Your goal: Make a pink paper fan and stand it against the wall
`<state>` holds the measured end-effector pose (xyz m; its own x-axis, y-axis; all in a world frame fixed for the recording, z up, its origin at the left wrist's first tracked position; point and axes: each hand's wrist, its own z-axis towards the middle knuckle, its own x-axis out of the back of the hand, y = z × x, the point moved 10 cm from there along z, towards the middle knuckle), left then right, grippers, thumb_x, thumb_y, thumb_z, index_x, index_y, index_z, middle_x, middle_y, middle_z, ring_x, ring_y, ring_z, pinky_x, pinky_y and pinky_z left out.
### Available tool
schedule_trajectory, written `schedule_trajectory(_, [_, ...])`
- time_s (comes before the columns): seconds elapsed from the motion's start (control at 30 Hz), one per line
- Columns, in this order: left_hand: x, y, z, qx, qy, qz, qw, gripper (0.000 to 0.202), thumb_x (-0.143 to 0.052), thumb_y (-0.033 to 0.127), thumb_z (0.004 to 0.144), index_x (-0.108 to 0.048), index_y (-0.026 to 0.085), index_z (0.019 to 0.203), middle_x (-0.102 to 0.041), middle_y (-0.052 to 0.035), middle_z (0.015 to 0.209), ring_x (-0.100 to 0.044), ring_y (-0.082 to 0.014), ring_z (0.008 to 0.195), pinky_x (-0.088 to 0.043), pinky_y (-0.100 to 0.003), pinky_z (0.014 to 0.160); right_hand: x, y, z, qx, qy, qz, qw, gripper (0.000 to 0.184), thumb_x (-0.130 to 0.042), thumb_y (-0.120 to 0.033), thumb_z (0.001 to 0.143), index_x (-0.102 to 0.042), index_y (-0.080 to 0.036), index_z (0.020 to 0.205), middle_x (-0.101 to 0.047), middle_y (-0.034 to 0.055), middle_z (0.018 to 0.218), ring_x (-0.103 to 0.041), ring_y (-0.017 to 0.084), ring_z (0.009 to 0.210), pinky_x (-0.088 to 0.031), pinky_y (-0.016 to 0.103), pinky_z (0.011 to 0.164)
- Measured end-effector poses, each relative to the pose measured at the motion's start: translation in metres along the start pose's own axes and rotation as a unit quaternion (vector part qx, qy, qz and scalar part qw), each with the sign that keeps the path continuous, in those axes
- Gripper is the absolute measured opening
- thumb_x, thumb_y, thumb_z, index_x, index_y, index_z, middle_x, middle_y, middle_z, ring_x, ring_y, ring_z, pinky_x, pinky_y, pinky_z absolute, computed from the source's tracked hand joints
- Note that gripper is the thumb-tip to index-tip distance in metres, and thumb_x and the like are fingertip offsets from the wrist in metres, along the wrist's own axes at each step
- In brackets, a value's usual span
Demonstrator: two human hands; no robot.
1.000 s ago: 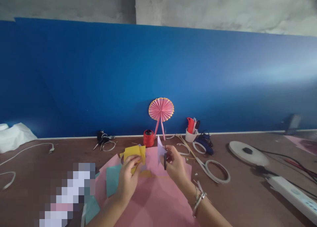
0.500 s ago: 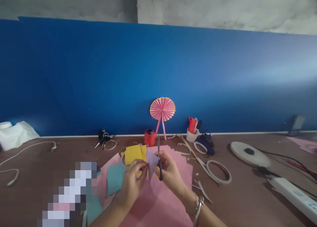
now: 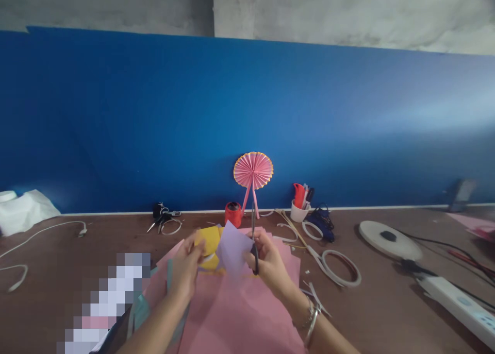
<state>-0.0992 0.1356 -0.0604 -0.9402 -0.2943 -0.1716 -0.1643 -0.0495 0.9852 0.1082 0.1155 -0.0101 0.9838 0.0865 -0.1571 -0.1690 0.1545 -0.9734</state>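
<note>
My left hand (image 3: 186, 268) and my right hand (image 3: 270, 264) are raised together over a pink paper sheet (image 3: 240, 318) on the brown table. Between them stands a pale lilac paper piece (image 3: 232, 248), pinched by my right hand's fingers; my left hand's fingertips close near its left edge. My right hand also grips scissors (image 3: 254, 240), blades pointing up. Folded yellow paper (image 3: 209, 240) shows behind my left hand.
A pink pleated paper fan (image 3: 252, 171) leans on the blue wall, beside a red spool (image 3: 233, 214) and a white cup of tools (image 3: 299, 209). Tape rings (image 3: 340, 268) lie at the right, with a white disc (image 3: 389, 239) and power strip (image 3: 460, 305). Keys (image 3: 160, 217) and cables lie left.
The lilac paper has opened out and now faces me, held higher. My left hand has shifted left, off the yellow paper. The scissors stay upright in my right hand.
</note>
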Motion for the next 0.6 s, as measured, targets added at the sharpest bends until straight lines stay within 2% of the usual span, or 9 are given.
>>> schedule_trajectory(0.07, [-0.017,-0.002,-0.005,0.038,-0.061,-0.069,0.995,0.058,-0.073,0.04,0.067,-0.05,0.035,0.121,-0.064,-0.0033,0.107,-0.067,-0.0181,0.082,-0.053,-0.029,0.067,0.0,0.0,0.001,0.002,-0.001,-0.001,1.0,0.026,-0.061,-0.015,0.062,-0.054,-0.022,0.086,-0.054,-0.0048,0.067,-0.045,0.009,0.055,-0.037,0.022,0.052])
schedule_trajectory(0.1, [-0.02,-0.004,-0.007,0.048,-0.069,-0.09,0.992,0.068,-0.074,0.039,0.068,-0.042,0.039,0.128,-0.062,-0.0034,0.111,-0.067,-0.0181,0.086,-0.053,-0.03,0.069,0.001,-0.001,0.001,0.005,0.0,-0.002,1.0,0.026,-0.061,-0.015,0.062,-0.054,-0.022,0.086,-0.053,-0.0052,0.067,-0.044,0.009,0.054,-0.037,0.022,0.052])
schedule_trajectory(0.17, [-0.016,-0.006,-0.007,0.04,-0.039,-0.092,0.994,0.072,-0.072,0.039,0.071,-0.037,0.036,0.134,-0.064,-0.0022,0.099,-0.067,-0.0159,0.078,-0.052,-0.027,0.064,0.002,-0.002,0.002,0.012,0.001,-0.004,1.0,0.027,-0.061,-0.015,0.062,-0.054,-0.022,0.087,-0.054,-0.0049,0.068,-0.045,0.009,0.055,-0.037,0.022,0.052])
schedule_trajectory(0.23, [-0.007,-0.007,-0.005,0.015,0.004,-0.06,0.998,0.066,-0.07,0.042,0.072,-0.045,0.024,0.13,-0.06,0.0026,0.073,-0.061,-0.0118,0.058,-0.047,-0.022,0.051,0.004,-0.002,0.002,0.018,0.003,-0.007,1.0,0.026,-0.061,-0.017,0.064,-0.054,-0.022,0.088,-0.057,-0.0033,0.073,-0.048,0.01,0.058,-0.039,0.022,0.053])
schedule_trajectory(0.3, [-0.007,-0.01,-0.006,0.016,0.005,-0.042,0.999,0.064,-0.071,0.042,0.069,-0.05,0.018,0.125,-0.058,0.0041,0.067,-0.056,-0.0103,0.051,-0.041,-0.02,0.044,0.005,-0.003,0.001,0.024,0.008,-0.01,1.0,0.026,-0.062,-0.018,0.065,-0.054,-0.022,0.09,-0.059,-0.0017,0.076,-0.051,0.012,0.061,-0.042,0.023,0.056])
schedule_trajectory(0.4, [-0.028,-0.021,-0.016,0.093,-0.068,-0.057,0.992,0.061,-0.073,0.044,0.067,-0.054,0.018,0.118,-0.066,-0.0039,0.089,-0.063,-0.0141,0.064,-0.045,-0.023,0.049,0.007,-0.006,-0.001,0.049,0.021,-0.004,0.999,0.027,-0.062,-0.018,0.068,-0.054,-0.023,0.093,-0.06,0.0003,0.08,-0.055,0.015,0.069,-0.045,0.026,0.063])
schedule_trajectory(0.5, [-0.062,-0.034,-0.04,0.211,-0.204,-0.102,0.951,0.05,-0.069,0.052,0.069,-0.064,0.013,0.098,-0.069,-0.0089,0.085,-0.065,-0.0167,0.066,-0.048,-0.026,0.055,0.007,-0.011,-0.003,0.076,0.029,-0.005,0.997,0.026,-0.063,-0.018,0.069,-0.054,-0.024,0.093,-0.061,0.002,0.085,-0.057,0.017,0.077,-0.047,0.029,0.069])
schedule_trajectory(0.53, [-0.068,-0.035,-0.046,0.23,-0.225,-0.117,0.94,0.046,-0.071,0.051,0.067,-0.066,0.013,0.092,-0.069,-0.0083,0.08,-0.064,-0.0158,0.064,-0.047,-0.025,0.056,0.007,-0.011,-0.003,0.079,0.028,-0.009,0.996,0.026,-0.063,-0.018,0.069,-0.055,-0.024,0.092,-0.061,0.0022,0.086,-0.057,0.017,0.078,-0.047,0.029,0.07])
schedule_trajectory(0.6, [-0.066,-0.033,-0.044,0.22,-0.216,-0.124,0.943,0.039,-0.076,0.045,0.062,-0.066,0.014,0.084,-0.068,-0.0052,0.075,-0.062,-0.0136,0.062,-0.045,-0.022,0.054,0.005,-0.01,-0.002,0.079,0.023,-0.024,0.996,0.026,-0.063,-0.018,0.068,-0.056,-0.024,0.093,-0.062,0.002,0.085,-0.057,0.017,0.076,-0.047,0.029,0.069])
